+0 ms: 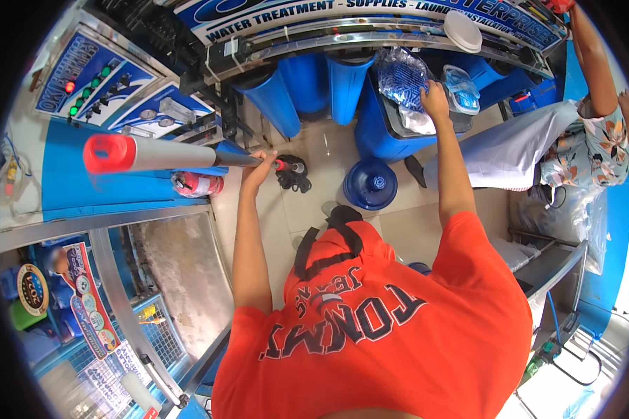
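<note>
My left hand (260, 167) is closed around a long pole (168, 155) with a grey grip and a red end cap (110, 153). Its dark shaft runs through my fingers, and a red and metal tip shows just past them. On the right, my right hand (435, 100) has its fingers closed at the edge of a crinkled clear plastic bag (403, 75) with something blue inside. This bag rests on top of a tall blue bin (384, 133) with a dark rim. Beside it sits a clear tub (461, 89) with blue contents.
A blue water jug (370, 184) stands on the tiled floor below the bin. Blue cylinders (269, 98) line the back under a metal rail. Another person (583, 150) is at the right, one arm raised. A control panel (94, 80) and a red-and-white bundle (197, 184) are at left.
</note>
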Available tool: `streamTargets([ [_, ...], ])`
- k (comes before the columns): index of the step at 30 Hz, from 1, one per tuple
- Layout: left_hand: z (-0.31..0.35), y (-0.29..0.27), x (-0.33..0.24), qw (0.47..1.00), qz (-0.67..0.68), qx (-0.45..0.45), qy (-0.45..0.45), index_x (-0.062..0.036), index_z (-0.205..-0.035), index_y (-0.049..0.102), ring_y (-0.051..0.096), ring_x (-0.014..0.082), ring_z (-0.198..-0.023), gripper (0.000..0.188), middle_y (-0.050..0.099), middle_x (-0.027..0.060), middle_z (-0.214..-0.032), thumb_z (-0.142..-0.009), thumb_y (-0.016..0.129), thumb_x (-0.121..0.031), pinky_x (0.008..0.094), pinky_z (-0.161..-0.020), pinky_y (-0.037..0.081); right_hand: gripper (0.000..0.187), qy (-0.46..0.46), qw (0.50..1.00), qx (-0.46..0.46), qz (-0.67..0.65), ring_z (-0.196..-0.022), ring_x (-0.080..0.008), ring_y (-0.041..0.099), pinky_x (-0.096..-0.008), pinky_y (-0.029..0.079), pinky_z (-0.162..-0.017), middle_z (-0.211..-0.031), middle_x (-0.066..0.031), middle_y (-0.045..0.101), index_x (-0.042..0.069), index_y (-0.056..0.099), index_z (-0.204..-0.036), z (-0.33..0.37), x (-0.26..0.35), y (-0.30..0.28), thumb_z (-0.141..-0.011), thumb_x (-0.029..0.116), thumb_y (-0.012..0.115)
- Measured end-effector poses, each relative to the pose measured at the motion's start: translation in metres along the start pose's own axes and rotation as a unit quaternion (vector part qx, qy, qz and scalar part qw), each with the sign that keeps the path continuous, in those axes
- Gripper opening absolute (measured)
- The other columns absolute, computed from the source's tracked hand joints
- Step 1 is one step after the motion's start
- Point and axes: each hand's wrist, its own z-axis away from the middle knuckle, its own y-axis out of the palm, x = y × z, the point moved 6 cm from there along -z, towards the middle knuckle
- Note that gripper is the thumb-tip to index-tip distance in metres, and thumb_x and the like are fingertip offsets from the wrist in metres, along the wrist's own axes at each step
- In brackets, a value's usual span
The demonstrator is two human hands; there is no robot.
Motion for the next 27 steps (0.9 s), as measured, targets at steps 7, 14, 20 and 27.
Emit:
streamTargets([
  [7,-0.03,0.026,-0.006,1.0,0.008,-0.023,-0.011,-0.0126,-0.063,0.046,0.041,0.0073,-0.064,0.047,0.043,-0.0059,-0.063,-0.089,0.076,-0.038,0.028,-0.061,0.034,0.073,-0.002,0.978,0.183,0.103,-0.135,-0.0436,0.047,-0.0595,0.044,-0.106,-0.148,-0.0231,0.044,0.009,0.049,-0.142,-0.042,0.012,0.041,-0.083,0.039,0.08],
  [14,-0.034,0.043,-0.006,0.999,-0.003,-0.023,-0.029,-0.0126,-0.061,0.044,0.039,0.007,-0.062,0.049,0.043,-0.0057,-0.061,-0.09,0.075,-0.038,0.0286,-0.059,0.034,0.078,-0.032,0.966,0.216,0.136,-0.138,-0.0468,0.041,-0.0613,0.042,-0.107,-0.147,-0.0263,0.043,0.009,0.052,-0.138,-0.058,0.018,0.02,-0.076,0.042,0.085],
  [20,-0.036,0.041,-0.012,0.999,0.002,-0.033,-0.04,-0.0124,-0.062,0.043,0.039,0.0075,-0.06,0.048,0.041,-0.0053,-0.059,-0.091,0.074,-0.036,0.0287,-0.058,0.032,0.082,-0.062,0.955,0.276,0.091,-0.125,-0.0418,0.06,-0.0537,0.046,-0.102,-0.127,-0.035,0.061,-0.005,0.038,-0.14,-0.067,0.011,0.041,-0.083,0.035,0.081],
  [27,-0.038,0.042,-0.01,0.998,0.016,-0.054,-0.016,-0.0105,-0.062,0.047,0.042,0.0085,-0.06,0.047,0.044,-0.0042,-0.058,-0.092,0.072,-0.036,0.0296,-0.058,0.035,0.05,0.013,0.967,0.248,-0.058,-0.122,-0.0414,0.06,-0.0441,0.046,-0.104,-0.127,-0.0274,0.065,-0.001,0.067,-0.123,-0.099,-0.035,0.042,-0.083,0.026,0.08],
])
